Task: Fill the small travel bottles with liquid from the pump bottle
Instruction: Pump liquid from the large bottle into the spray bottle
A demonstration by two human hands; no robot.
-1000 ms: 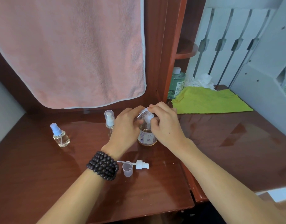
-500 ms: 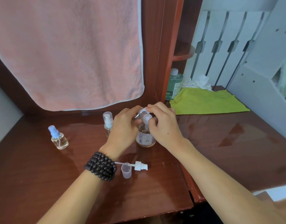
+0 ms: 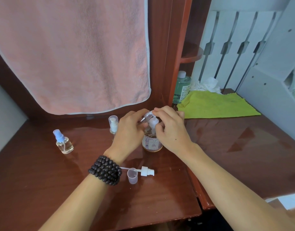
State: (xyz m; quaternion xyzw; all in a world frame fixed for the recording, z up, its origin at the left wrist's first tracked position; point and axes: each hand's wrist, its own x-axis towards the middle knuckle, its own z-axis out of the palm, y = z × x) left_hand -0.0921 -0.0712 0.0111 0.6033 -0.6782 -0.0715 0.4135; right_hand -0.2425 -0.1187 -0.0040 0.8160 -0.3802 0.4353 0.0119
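Observation:
The pump bottle (image 3: 152, 144), clear with a pale label and amber liquid, stands on the dark wooden desk (image 3: 160, 197). My right hand (image 3: 172, 130) wraps over its white pump head (image 3: 153, 122). My left hand (image 3: 128, 130) holds a small clear travel bottle (image 3: 147, 116) tilted, its open threaded neck up against the pump's spout. A blue-topped spray bottle (image 3: 63, 142) stands at the left. A capped white-pump travel bottle (image 3: 113, 125) stands behind my left hand.
A loose white pump top with its tube (image 3: 146, 171) and a clear cap (image 3: 132, 176) lie near my left wrist. A pink towel (image 3: 73, 55) hangs behind. A green bottle (image 3: 182, 87), white tissue (image 3: 208, 84) and yellow-green cloth (image 3: 216, 104) sit at the back right.
Both hands keep the same hold on the travel bottle and the pump head. Only the camera view has shifted slightly.

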